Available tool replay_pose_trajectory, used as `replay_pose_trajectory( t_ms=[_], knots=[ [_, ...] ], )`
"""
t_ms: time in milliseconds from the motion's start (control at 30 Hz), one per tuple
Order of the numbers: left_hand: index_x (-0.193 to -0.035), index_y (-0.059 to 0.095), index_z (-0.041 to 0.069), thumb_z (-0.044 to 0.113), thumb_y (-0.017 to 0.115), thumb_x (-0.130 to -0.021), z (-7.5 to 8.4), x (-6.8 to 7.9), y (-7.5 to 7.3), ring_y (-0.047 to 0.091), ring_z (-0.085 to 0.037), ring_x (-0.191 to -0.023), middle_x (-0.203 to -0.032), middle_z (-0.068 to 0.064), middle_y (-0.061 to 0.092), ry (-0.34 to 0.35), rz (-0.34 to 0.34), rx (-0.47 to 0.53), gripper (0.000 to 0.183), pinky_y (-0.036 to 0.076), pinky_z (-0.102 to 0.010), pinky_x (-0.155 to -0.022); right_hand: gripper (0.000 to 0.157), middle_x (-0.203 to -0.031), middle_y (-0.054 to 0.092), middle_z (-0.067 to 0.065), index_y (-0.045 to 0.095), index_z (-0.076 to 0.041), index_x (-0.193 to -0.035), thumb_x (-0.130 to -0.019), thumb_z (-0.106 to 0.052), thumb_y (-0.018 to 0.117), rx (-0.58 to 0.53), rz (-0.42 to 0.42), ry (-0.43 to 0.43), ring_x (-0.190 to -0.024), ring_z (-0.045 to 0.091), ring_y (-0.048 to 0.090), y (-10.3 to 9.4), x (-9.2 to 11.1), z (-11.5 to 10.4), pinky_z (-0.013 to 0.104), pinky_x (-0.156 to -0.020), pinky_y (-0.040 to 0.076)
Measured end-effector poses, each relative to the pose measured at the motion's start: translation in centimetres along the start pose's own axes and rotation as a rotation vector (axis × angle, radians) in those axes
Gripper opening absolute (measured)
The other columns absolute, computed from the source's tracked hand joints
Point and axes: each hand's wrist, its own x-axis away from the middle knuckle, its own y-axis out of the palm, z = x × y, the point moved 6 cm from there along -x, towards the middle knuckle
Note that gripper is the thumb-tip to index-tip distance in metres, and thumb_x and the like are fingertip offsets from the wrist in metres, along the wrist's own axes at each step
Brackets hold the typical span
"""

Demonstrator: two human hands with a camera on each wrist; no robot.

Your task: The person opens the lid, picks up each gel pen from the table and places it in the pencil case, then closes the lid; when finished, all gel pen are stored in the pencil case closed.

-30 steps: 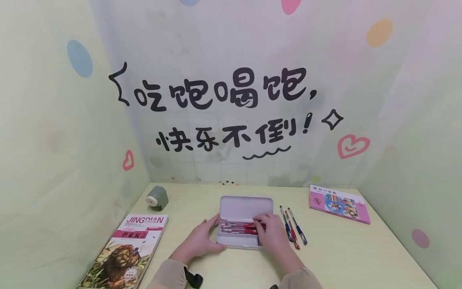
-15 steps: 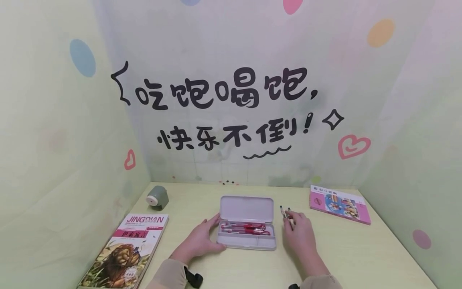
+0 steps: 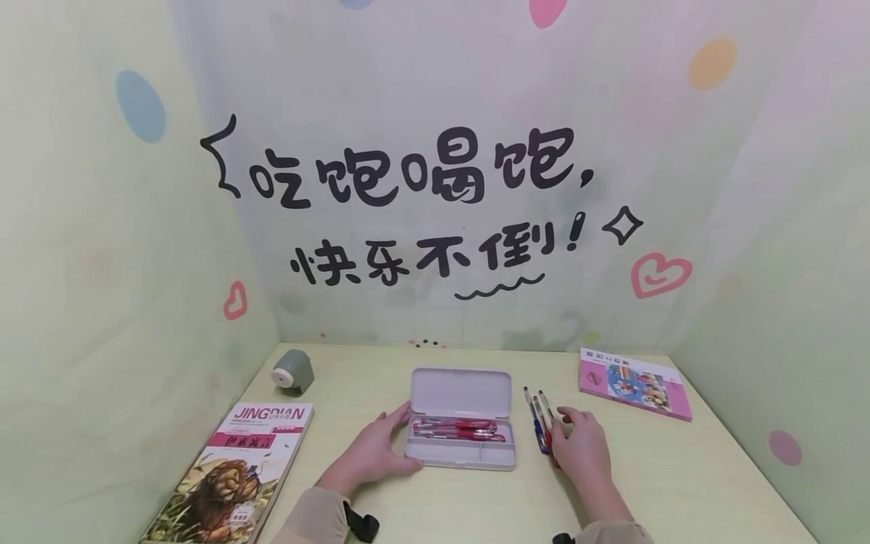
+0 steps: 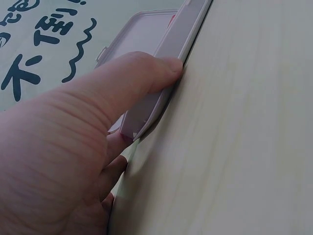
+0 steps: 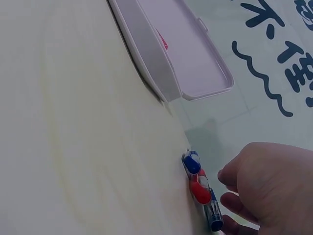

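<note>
In the head view my left hand [image 3: 374, 455] holds the left end of a pale pencil case [image 3: 461, 393], whose lid stands raised. The left wrist view shows its thumb pressed along the front wall and the fingers round the end. Several red pens [image 3: 458, 431] lie in the case's long back compartment. Right of the case, blue and red pens [image 3: 537, 423] lie close together on the table. My right hand [image 3: 584, 446] is beside them, partly hiding their near ends. In the right wrist view its loosely bent fingers are slightly apart from the pens [image 5: 199, 191].
A grey pencil sharpener [image 3: 294, 372] stands at the back left, behind a book with a lion cover [image 3: 227, 476]. A pink book [image 3: 635, 384] lies at the back right. Printed fabric walls [image 3: 435, 317] enclose the table [image 3: 652, 468] on three sides.
My right hand has left the case and moved right to the loose pens. Those pens, spread apart before, now lie closer together. My left hand stays on the case.
</note>
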Motion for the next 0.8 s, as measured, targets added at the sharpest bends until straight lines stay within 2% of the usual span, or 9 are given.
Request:
replay_pose_trajectory(
  t_ms=[200, 400, 567, 800],
  knots=[
    [-0.175, 0.031, 0.020, 0.050, 0.098, -0.071, -0.17, 0.02, 0.10, 0.031, -0.065, -0.160, -0.170, -0.001, 0.054, 0.008, 0.000, 0.003, 0.127, 0.026, -0.082, -0.129, 0.045, -0.133, 0.067, 0.031, 0.067, 0.004, -0.142, -0.105, -0.022, 0.065, 0.031, -0.020, 0.025, -0.119, 0.049, 0.064, 0.14, -0.15, 0.49, 0.066, -0.102, 0.057],
    [-0.175, 0.032, 0.016, 0.049, 0.098, -0.072, -0.19, -0.09, 0.19, 0.031, -0.063, -0.161, -0.169, 0.000, 0.056, 0.020, -0.001, 0.011, 0.126, 0.027, -0.078, -0.132, 0.044, -0.117, 0.071, 0.026, 0.071, 0.006, -0.136, -0.102, -0.022, 0.067, 0.082, -0.009, 0.014, -0.102, 0.040, 0.066, 0.21, -0.27, 0.79, 0.059, -0.090, 0.059],
    [-0.174, 0.032, 0.015, 0.049, 0.097, -0.073, -0.23, -0.15, 0.22, 0.032, -0.062, -0.161, -0.169, 0.001, 0.056, 0.024, -0.002, 0.007, 0.125, 0.027, -0.076, -0.133, 0.041, -0.109, 0.071, 0.024, 0.073, 0.006, -0.131, -0.101, -0.021, 0.068, 0.108, -0.015, 0.009, -0.092, 0.036, 0.063, 0.17, -0.27, 0.70, 0.052, -0.080, 0.056],
    [-0.175, 0.032, 0.016, 0.049, 0.097, -0.073, -0.29, -0.10, 0.24, 0.032, -0.063, -0.160, -0.169, 0.001, 0.056, 0.017, 0.000, 0.001, 0.125, 0.028, -0.077, -0.132, 0.033, -0.106, 0.072, 0.024, 0.077, 0.005, -0.121, -0.100, -0.018, 0.067, 0.113, -0.009, -0.009, -0.091, 0.035, 0.064, 0.06, -0.27, 0.80, 0.054, -0.081, 0.057]
  ],
)
